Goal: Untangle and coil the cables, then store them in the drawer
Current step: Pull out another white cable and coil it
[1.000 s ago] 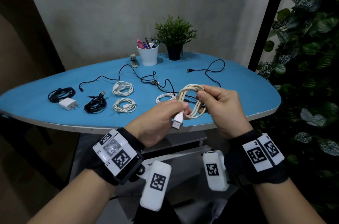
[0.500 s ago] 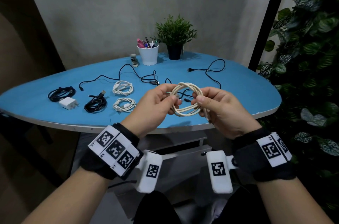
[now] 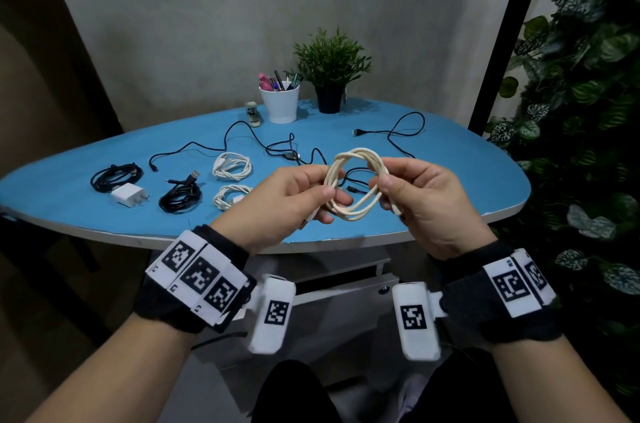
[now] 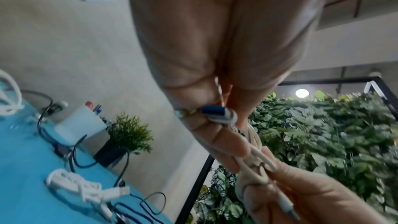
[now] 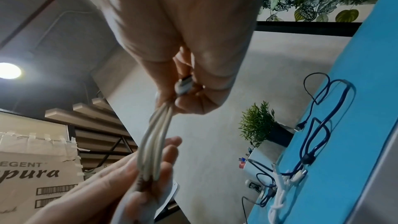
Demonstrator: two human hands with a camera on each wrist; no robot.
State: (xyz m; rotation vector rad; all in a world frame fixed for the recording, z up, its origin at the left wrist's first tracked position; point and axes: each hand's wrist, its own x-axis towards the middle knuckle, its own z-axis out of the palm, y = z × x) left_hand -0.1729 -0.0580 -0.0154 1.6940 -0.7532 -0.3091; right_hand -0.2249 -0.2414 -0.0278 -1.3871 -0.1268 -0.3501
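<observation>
Cable loops could pop open

Hands are holding a cream cable (image 3: pixel 356 185) in round loops, up in the air just over the near edge of the blue tabletop (image 3: pixel 450 159). The left hand (image 3: pixel 287 201) is pinching one side of the ring with curled fingers (image 3: pixel 327 195). The right hand (image 3: pixel 426 204) is pinching the other side, with a plug end tucked under it. The loops are looking springy. If one pinch is getting loose, the ring could spring open and need coiling again. Loose black cables (image 3: pixel 277 145) are lying close behind, so a falling loop could get mixed up with them. Four neat coils and a white charger (image 3: pixel 127 195) are waiting on the left.
</observation>
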